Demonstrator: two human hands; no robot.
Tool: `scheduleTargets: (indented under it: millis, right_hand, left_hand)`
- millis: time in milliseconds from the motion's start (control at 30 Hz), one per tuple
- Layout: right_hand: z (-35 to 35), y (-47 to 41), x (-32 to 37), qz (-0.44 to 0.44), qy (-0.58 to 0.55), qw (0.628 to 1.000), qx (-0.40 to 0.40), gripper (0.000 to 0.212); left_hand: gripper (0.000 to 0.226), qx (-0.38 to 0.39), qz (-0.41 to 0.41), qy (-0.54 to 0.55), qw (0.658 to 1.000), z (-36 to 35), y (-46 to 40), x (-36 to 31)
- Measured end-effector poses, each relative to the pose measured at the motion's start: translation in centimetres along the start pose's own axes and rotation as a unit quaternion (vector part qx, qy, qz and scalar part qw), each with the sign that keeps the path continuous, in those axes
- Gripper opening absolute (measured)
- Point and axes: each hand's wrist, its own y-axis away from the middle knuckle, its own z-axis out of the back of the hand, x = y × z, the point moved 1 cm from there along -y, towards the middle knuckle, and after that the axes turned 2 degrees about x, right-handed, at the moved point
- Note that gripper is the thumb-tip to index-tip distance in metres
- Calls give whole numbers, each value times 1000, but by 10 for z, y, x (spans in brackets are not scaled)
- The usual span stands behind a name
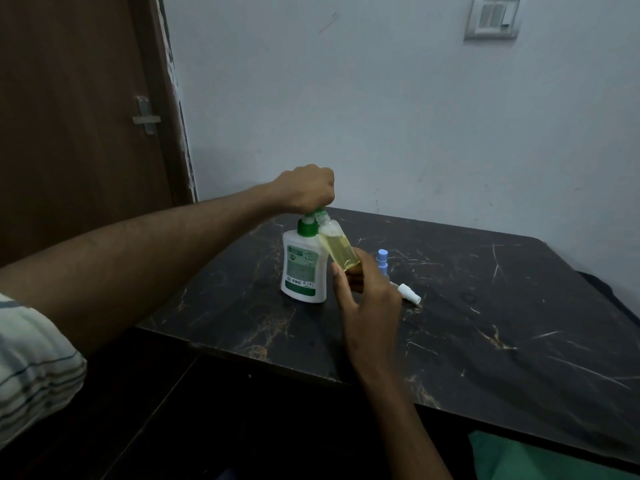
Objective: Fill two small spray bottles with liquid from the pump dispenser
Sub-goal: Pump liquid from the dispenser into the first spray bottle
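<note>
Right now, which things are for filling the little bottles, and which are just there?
For the job:
pump dispenser
small bottle in the right hand
left hand on the pump
blue-capped bottle
white spray top

Just there:
door
wall switch

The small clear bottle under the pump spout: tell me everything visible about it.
The small clear bottle looks like transparent plastic, uncapped, mostly full of pale yellow liquid. It is tilted, its mouth up against the green spout of the pump dispenser, its side beside the dispenser's neck. The right hand holds its lower end above the dark table.
</note>
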Motion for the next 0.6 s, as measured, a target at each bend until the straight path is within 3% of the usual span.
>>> scheduleTargets:
  millis: [333,600]
  right_hand:
    - [1,0,3,-1,-8,1000,0,31]
    - [0,0,2,-5,-8,1000,8,33]
  left_hand:
    - [3,-2,6,-1,1000,2,2,-1]
    - [12,2,15,-6,1000,1,3,-1]
